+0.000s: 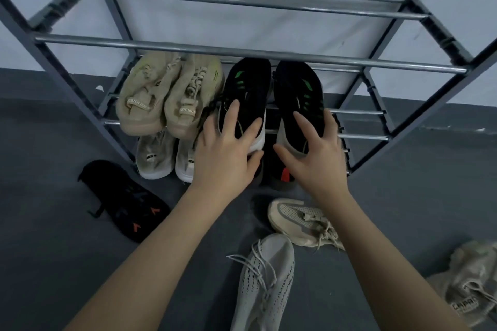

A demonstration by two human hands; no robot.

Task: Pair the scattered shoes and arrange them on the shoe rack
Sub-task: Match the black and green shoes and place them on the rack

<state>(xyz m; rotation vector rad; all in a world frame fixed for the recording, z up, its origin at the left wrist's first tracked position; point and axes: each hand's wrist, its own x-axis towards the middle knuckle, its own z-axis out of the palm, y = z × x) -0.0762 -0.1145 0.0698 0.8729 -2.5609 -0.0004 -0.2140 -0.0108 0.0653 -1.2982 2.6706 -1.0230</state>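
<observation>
On the grey floor (53, 250) at the far left lies a black shoe with orange marks (123, 201), well apart from the hands. Behind it stands the metal shoe rack (242, 52), its upper bars bare. On a lower shelf sits a pair of beige shoes (166, 94), touching each other, and under them a pair of pale shoes (164, 156) shows on the shelf below. Just right of the beige pair stands the left black shoe with green marks (247, 88); the left hand (226, 156) grips its heel, fingers (231, 113) spread over the opening and thumb curled under the white sole. Beside it, the right black shoe with green marks (298, 94) is held the same way by the right hand (314, 158), fingers spread along its heel. Below the hands, a dark shoe with a red tab (282, 174) is partly hidden. Nearer on the floor lie a light grey laced shoe (266, 282), a cream mesh shoe (301, 220), and a worn beige shoe (468, 282) at the far right.
</observation>
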